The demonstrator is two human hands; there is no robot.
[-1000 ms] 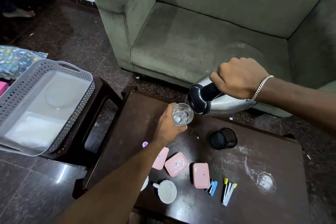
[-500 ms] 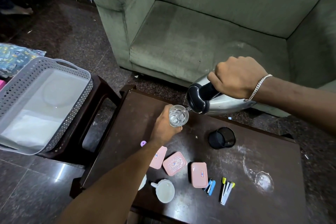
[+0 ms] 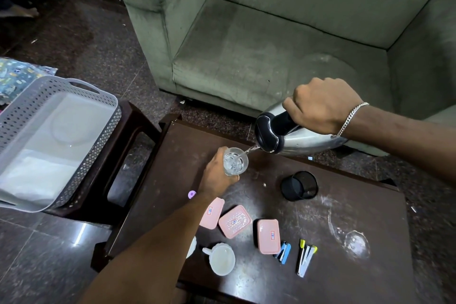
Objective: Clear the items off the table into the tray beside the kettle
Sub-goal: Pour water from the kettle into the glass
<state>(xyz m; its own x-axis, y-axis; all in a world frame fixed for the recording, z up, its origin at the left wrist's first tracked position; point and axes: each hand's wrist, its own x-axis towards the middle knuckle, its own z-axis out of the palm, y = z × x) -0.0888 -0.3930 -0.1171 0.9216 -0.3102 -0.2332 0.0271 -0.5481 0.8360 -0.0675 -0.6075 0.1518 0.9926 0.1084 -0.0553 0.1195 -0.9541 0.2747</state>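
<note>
So at this point the right hand (image 3: pixel 318 103) was wrapped tight around the black handle of the kettle (image 3: pixel 296 137), right of center in the frame, tipping it so the spout pointed down-left. A thin stream was running into the glass (image 3: pixel 235 161), which the left hand (image 3: pixel 217 175) gripped from the side, fingers curled round it, just above the table (image 3: pixel 172 155). My guess is the glass was held up close under the spout so nothing splashed on the wood, and the kettle was kept low for the same reason.

Everything else that needs clearing was sitting in the lower middle of the frame: three pink boxes (image 3: pixel 234 221) in a loose row, a white mug (image 3: pixel 222 259) below them, a blue stapler (image 3: pixel 283 252) and a yellow-tipped one (image 3: pixel 304 259) to the right, and a black mesh cup (image 3: pixel 299 185) lying on its side further up. There was also another glass (image 3: pixel 355 244) on its side at lower right, hard to make out, and a small purple thing (image 3: pixel 191 194) by the left wrist.

The tray (image 3: pixel 86 168) was at far left on a dark stool (image 3: pixel 133 131), well apart from the clutter, with what looked like a clear plate and white cloth inside. So barely any clearing had happened, I'd say.
</note>
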